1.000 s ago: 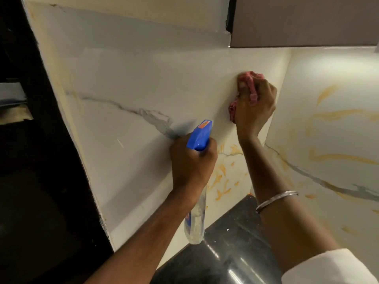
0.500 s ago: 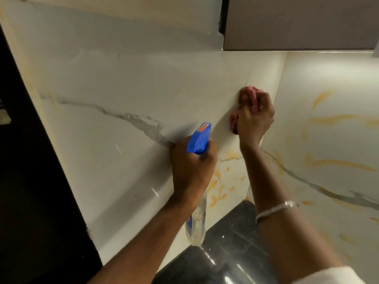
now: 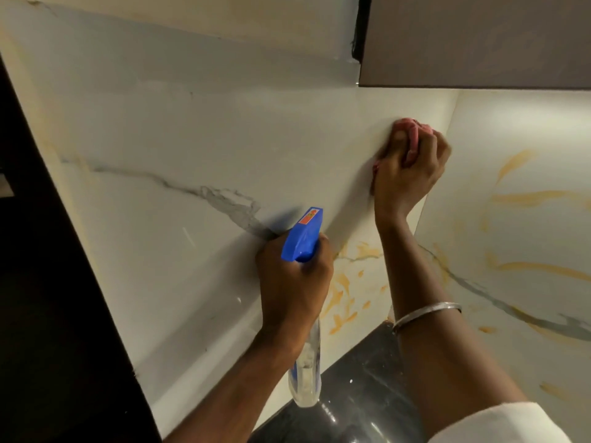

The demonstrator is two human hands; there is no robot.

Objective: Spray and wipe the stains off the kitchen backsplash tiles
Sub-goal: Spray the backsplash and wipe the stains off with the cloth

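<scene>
Cloth point(image 3: 406, 124) higher; spray bottle point(image 3: 303, 238) upright, nozzle point(image 3: 315, 215) toward backsplash point(image 3: 192, 139).

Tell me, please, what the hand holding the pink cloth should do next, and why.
Probably the right hand should drag the pink cloth down to the orange stains beside the spray bottle; the tile around the cloth looks clean, while those are unwiped.

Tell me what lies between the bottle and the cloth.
Head view: only bare tile lies between the bottle and the cloth. The stains sit lower, beside the left hand.
</scene>
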